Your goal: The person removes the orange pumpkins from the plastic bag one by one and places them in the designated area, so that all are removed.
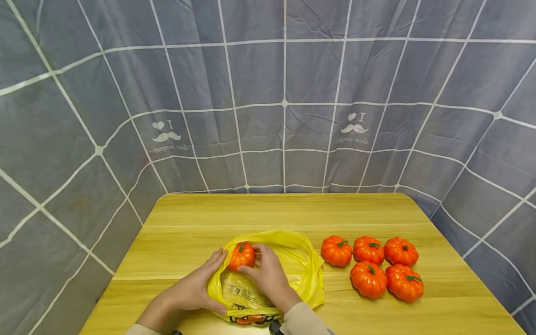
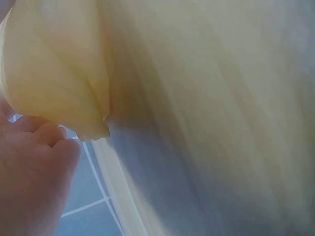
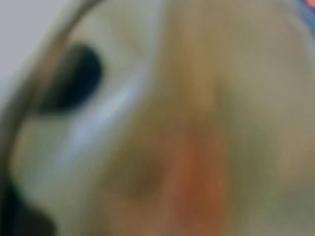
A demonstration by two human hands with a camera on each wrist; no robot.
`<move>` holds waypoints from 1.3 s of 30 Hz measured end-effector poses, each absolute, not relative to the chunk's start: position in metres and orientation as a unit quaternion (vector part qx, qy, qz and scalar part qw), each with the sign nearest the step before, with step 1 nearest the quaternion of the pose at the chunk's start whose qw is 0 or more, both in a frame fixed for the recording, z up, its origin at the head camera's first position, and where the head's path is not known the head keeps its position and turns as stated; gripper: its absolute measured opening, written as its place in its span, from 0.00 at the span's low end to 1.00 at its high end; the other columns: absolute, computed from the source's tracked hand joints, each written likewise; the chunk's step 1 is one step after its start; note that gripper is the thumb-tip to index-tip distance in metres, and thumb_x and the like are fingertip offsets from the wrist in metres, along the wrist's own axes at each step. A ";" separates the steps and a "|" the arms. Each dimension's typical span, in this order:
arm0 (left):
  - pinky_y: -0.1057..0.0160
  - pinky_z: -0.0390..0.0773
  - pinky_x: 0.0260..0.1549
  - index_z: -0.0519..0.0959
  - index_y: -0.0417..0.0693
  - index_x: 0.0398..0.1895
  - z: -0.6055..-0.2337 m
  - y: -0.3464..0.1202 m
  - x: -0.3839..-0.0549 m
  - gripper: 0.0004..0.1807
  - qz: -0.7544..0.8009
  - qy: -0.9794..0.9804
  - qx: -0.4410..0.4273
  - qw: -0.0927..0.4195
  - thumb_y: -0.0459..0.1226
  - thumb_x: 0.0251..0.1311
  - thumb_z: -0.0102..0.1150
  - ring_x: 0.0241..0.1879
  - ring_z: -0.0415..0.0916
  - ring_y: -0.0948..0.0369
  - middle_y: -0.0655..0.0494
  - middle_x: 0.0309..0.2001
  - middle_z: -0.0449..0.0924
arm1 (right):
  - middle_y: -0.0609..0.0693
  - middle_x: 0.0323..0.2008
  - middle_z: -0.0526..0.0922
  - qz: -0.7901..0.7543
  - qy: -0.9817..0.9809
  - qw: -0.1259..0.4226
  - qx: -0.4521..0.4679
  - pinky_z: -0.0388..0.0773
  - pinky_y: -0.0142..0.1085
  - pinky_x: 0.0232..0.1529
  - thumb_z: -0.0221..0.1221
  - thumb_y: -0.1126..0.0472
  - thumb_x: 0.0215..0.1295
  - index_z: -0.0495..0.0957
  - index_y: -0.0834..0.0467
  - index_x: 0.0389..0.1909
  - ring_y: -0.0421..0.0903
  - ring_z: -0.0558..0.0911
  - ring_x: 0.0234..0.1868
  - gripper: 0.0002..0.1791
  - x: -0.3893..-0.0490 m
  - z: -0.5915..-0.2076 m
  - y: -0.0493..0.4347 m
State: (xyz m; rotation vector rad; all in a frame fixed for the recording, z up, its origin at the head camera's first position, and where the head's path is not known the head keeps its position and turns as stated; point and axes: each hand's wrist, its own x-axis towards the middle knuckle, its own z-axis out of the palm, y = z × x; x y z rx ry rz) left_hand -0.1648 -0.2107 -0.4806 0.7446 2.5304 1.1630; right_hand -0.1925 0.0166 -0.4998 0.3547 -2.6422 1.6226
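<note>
A yellow plastic bag [image 1: 299, 260] lies on the table with its mouth spread wide. My right hand [image 1: 270, 277] reaches into the mouth and grips a small orange toy pumpkin [image 1: 242, 257] with a green stem, thumb in front and fingers at its right side. At the left rim, my left hand [image 1: 194, 288] is spread against the bag, fingers extended along the far part and thumb at the near edge. In the left wrist view, the left hand [image 2: 37, 172] sits beside a fold of the bag [image 2: 59, 64]. The right wrist view is badly blurred, with an orange patch low down.
Several more toy pumpkins [image 1: 368, 279] sit grouped on the wooden table [image 1: 188, 209], right of the bag. A grey curtain [image 1: 259, 130] with white grid lines hangs behind the table and along both sides. Dark printing shows on the bag's near side.
</note>
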 end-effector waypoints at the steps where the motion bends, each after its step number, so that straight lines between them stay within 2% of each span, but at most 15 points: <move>1: 0.33 0.43 0.67 0.43 0.39 0.81 -0.481 -0.211 -0.165 0.73 0.399 0.872 0.255 0.129 0.55 0.39 0.81 0.76 0.31 0.37 0.35 0.79 0.31 | 0.57 0.55 0.78 0.519 -0.847 0.009 0.116 0.81 0.38 0.49 0.75 0.59 0.56 0.74 0.64 0.59 0.55 0.81 0.54 0.33 -0.192 -0.499 0.018; 11: 0.36 0.43 0.67 0.43 0.39 0.81 -0.483 -0.215 -0.166 0.73 0.384 0.879 0.255 0.121 0.57 0.39 0.80 0.76 0.33 0.38 0.36 0.79 0.31 | 0.55 0.54 0.79 0.541 -0.831 -0.027 0.127 0.82 0.38 0.48 0.77 0.57 0.52 0.76 0.62 0.58 0.55 0.81 0.54 0.33 -0.184 -0.485 0.042; 17: 0.35 0.42 0.67 0.43 0.40 0.81 -0.483 -0.216 -0.166 0.74 0.386 0.879 0.255 0.119 0.57 0.38 0.81 0.76 0.32 0.37 0.36 0.79 0.31 | 0.58 0.56 0.77 0.548 -0.826 -0.030 0.128 0.82 0.41 0.49 0.77 0.56 0.52 0.75 0.62 0.59 0.58 0.80 0.56 0.35 -0.174 -0.477 0.065; 30: 0.31 0.42 0.66 0.41 0.40 0.81 -0.482 -0.216 -0.165 0.74 0.387 0.878 0.252 0.128 0.56 0.39 0.81 0.76 0.31 0.36 0.36 0.79 0.29 | 0.60 0.58 0.77 0.558 -0.825 0.026 0.087 0.81 0.44 0.50 0.78 0.55 0.51 0.75 0.63 0.60 0.61 0.78 0.58 0.37 -0.159 -0.461 0.122; 39: 0.32 0.41 0.66 0.41 0.40 0.81 -0.482 -0.218 -0.164 0.74 0.386 0.879 0.245 0.135 0.56 0.38 0.81 0.76 0.30 0.36 0.36 0.79 0.29 | 0.60 0.59 0.79 0.541 -0.838 0.074 0.001 0.82 0.37 0.48 0.78 0.58 0.49 0.76 0.63 0.59 0.59 0.81 0.57 0.35 -0.141 -0.465 0.173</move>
